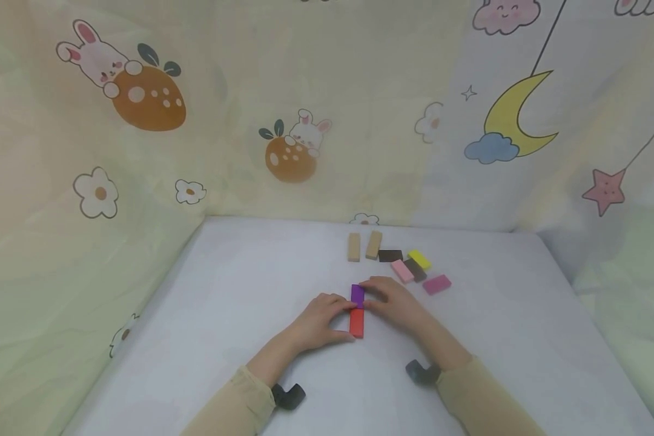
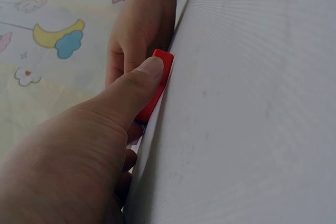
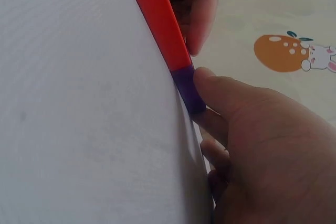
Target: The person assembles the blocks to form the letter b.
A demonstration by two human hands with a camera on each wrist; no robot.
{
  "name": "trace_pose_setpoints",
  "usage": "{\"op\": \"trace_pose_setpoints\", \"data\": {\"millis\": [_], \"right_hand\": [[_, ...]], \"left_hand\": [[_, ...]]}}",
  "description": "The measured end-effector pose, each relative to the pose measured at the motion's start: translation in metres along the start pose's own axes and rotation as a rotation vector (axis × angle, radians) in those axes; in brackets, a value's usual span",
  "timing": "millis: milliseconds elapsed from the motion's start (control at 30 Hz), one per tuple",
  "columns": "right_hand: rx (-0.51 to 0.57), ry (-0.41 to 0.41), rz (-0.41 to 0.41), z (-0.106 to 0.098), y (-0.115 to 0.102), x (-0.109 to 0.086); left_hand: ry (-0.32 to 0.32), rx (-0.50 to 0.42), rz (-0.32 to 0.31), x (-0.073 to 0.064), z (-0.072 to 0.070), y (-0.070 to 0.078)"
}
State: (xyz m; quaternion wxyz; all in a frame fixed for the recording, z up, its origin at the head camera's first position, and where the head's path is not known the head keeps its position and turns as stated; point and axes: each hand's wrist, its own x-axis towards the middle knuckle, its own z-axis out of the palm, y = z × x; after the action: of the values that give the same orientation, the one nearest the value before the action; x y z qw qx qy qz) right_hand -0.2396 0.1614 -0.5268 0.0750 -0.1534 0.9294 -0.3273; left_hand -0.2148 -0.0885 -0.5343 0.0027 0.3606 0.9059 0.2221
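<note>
A red block [image 1: 356, 323] and a purple block [image 1: 357, 295] lie flat on the white table, end to end and touching. My left hand [image 1: 320, 321] pinches the red block, its thumb [image 2: 149, 72] at the near end and a finger near the seam between the two blocks. From the right side, my right hand [image 1: 395, 301] holds the purple block [image 3: 188, 90]. Its thumb rests by the seam and its index finger reaches the far end. The right wrist view shows the red block [image 3: 163, 22] in line with the purple one.
Farther back lie two wooden blocks [image 1: 354, 247], two dark brown blocks [image 1: 390, 255], a yellow block [image 1: 419, 259], a light pink block [image 1: 402, 270] and a magenta block [image 1: 437, 284]. A patterned cloth [image 1: 360, 163] encloses the white table [image 1: 240, 272] at the back and sides.
</note>
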Motion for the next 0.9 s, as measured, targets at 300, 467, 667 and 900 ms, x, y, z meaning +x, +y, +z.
{"op": "trace_pose_setpoints", "data": {"millis": [300,467,667,900], "right_hand": [[-0.010,-0.041,-0.012,-0.0014,0.0015,-0.0023],[-0.011,-0.048,-0.015,-0.0020,0.0013,-0.0028],[-0.015,-0.027,-0.011,-0.0005,-0.0010,-0.0041],[-0.027,-0.014,-0.024,-0.0009,-0.0013,-0.0043]], "left_hand": [[-0.011,-0.015,-0.011,-0.0010,-0.0005,0.0016],[-0.018,-0.026,-0.026,-0.0011,-0.0009,0.0028],[-0.016,-0.014,-0.028,-0.0010,-0.0012,0.0044],[-0.001,-0.009,-0.014,-0.0009,-0.0002,0.0030]]}}
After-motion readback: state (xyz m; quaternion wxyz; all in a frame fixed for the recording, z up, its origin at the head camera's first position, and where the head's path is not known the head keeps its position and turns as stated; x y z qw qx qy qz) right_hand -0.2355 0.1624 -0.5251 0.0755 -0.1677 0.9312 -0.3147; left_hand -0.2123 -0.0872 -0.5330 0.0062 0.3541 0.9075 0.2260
